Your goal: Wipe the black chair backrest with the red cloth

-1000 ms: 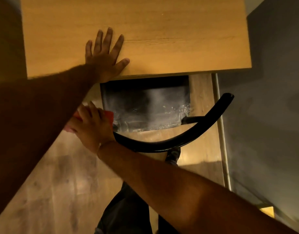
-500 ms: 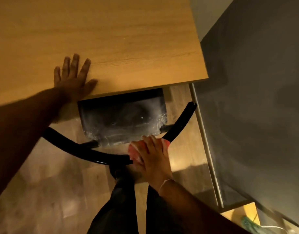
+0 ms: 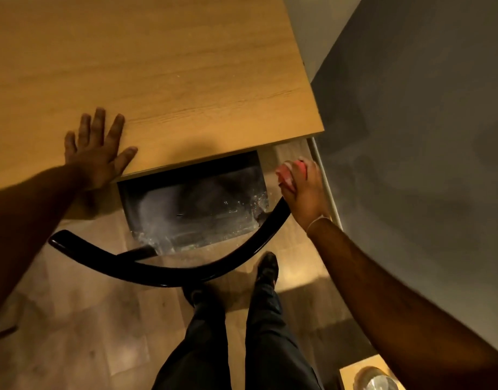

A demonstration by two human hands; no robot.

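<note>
The black curved chair backrest (image 3: 169, 273) arcs across the middle of the view, seen from above. My right hand (image 3: 304, 192) is at the backrest's right end, shut on the red cloth (image 3: 287, 173), which bulges out above my fingers. My left hand (image 3: 97, 153) lies flat with fingers spread on the wooden table (image 3: 163, 74), near its front edge. The chair's dusty black seat (image 3: 197, 204) is tucked partly under the table.
A grey wall (image 3: 416, 136) runs close along the right side. My legs in dark trousers (image 3: 236, 333) stand just behind the backrest on the wooden floor (image 3: 73, 333). A small wooden surface with a glass object (image 3: 374, 378) sits at the bottom right.
My right hand has swept the red cloth along the backrest from its left end, through the middle, to its right end. My left hand has stayed flat on the table.
</note>
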